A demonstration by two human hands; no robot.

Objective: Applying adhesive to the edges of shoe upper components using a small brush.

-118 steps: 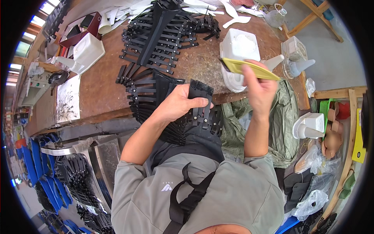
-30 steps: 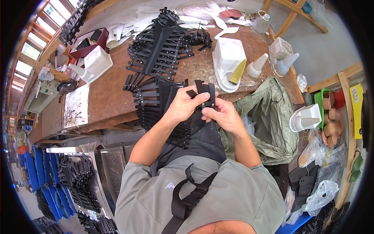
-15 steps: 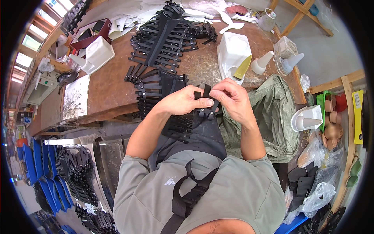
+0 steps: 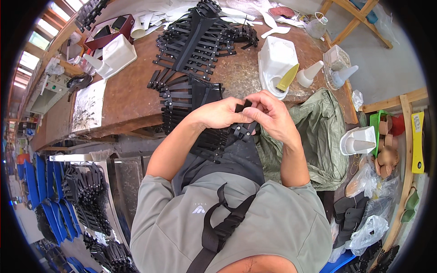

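Observation:
Both my hands meet above my lap at the table's near edge. My left hand [image 4: 221, 113] is closed, pinching black straps [image 4: 241, 132] with small metal rivets. From the other side my right hand [image 4: 273, 114] grips the same straps between thumb and fingers; one dark strap end pokes up between the two thumbs. The straps seem to belong to a black strapped piece [image 4: 205, 93] hanging from the table over my lap, though my left hand and forearm hide part of it. Farther up the table lies a larger black strapped piece [image 4: 193, 43].
On the brown table [image 4: 132, 98] stand a white tub [image 4: 277, 57] with a yellow-green piece against it, a white cone [image 4: 310, 73] and another white container [image 4: 119, 52]. A grey-green sack [image 4: 325, 136] sits to my right. Blue trays [image 4: 57, 218] and black strapped pieces are at lower left.
My hands have drawn closer together, the left fingers now over more of the straps. Less of the upright strap ends shows, and they tilt to the right. The view has shifted slightly.

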